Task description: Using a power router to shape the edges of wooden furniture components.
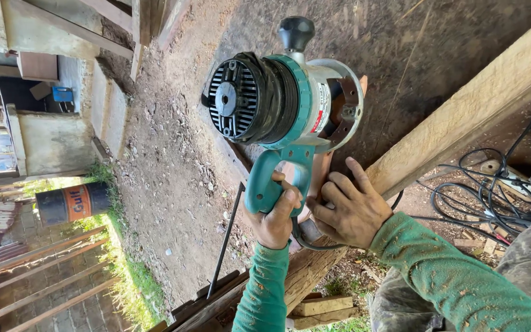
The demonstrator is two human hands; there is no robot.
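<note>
A teal and silver router (281, 101) with a black knob lies on its side against a long wooden beam (462, 110). My left hand (273, 218) is closed around its teal D-shaped handle. My right hand (350, 210) rests just beside it, fingers pressed on the reddish piece of wood (322, 169) below the router's round base. The router's black cord (314, 245) loops out under both hands. Both of my sleeves are green and flecked with sawdust.
Bare dirt ground (173, 160) spreads beyond the tool. A thin dark metal rod (225, 240) and stacked planks (321, 307) lie near my left arm. Tangled black cables (480, 190) lie at the right. A dark barrel (72, 203) lies far left by grass and a wooden fence.
</note>
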